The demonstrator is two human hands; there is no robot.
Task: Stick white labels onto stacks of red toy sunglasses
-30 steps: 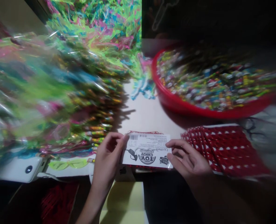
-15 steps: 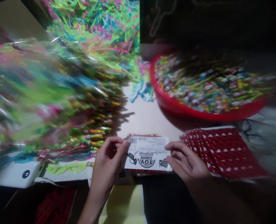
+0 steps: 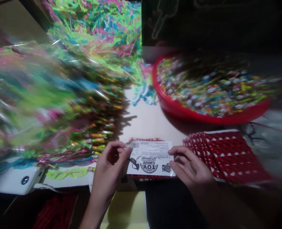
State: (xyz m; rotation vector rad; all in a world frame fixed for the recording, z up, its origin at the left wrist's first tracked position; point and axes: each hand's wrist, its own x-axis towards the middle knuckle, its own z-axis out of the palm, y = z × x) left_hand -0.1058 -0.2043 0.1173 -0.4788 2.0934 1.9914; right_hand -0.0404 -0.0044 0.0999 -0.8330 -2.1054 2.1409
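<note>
A white printed label (image 3: pixel 150 159) reading "Toy Candy Sunglasses" lies upside down to me at the table's near edge. My left hand (image 3: pixel 113 162) pinches its left end between thumb and fingers. At its right edge, my right hand (image 3: pixel 192 163) has curled fingers and thumb closed on the card. Under the label, the rim of a red-patterned card (image 3: pixel 145 139) shows; most of it is covered. To the right of my right hand lies a fanned stack of red-and-white patterned cards (image 3: pixel 236 154).
A red basin (image 3: pixel 179 109) full of small wrapped candies stands at the back right. Bagged, colourful toy sunglasses (image 3: pixel 48 92) with candies heap up on the left. Near the front left edge are a white power bank (image 3: pixel 19 179) with a cable and yellow-green glasses (image 3: pixel 67 173).
The view has shifted very slightly. Both hands keep their places at the two ends of the label, and the label stays nearly still.
</note>
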